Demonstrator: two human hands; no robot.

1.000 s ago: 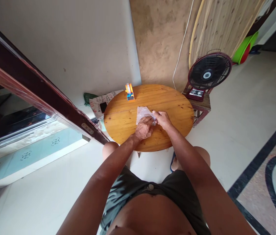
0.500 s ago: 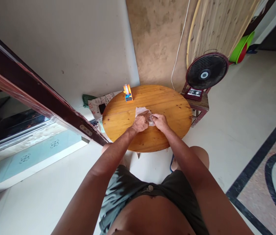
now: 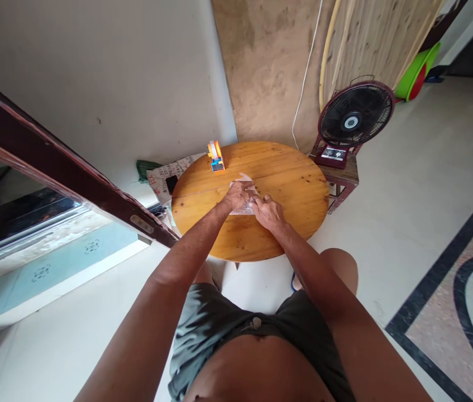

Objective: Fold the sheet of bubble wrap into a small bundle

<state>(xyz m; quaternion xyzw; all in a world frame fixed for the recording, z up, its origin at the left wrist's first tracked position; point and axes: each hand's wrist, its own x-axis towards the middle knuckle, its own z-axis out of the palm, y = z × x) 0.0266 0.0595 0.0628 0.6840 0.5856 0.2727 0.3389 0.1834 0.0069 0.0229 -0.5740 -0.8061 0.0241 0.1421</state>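
Left hand (image 3: 238, 195) slid forward, right hand (image 3: 268, 212) alongside, both holding plastic bag (image 3: 243, 179)

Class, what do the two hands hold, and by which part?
A clear plastic bag on the table: left hand covers its middle, right hand its near right edge; finger grip unclear.

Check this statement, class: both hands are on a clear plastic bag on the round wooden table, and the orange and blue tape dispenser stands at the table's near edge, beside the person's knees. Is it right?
Not quite. The head view shows the tape dispenser at the far edge of the table, towards the wall. The left hand and right hand are indeed on the plastic bag.
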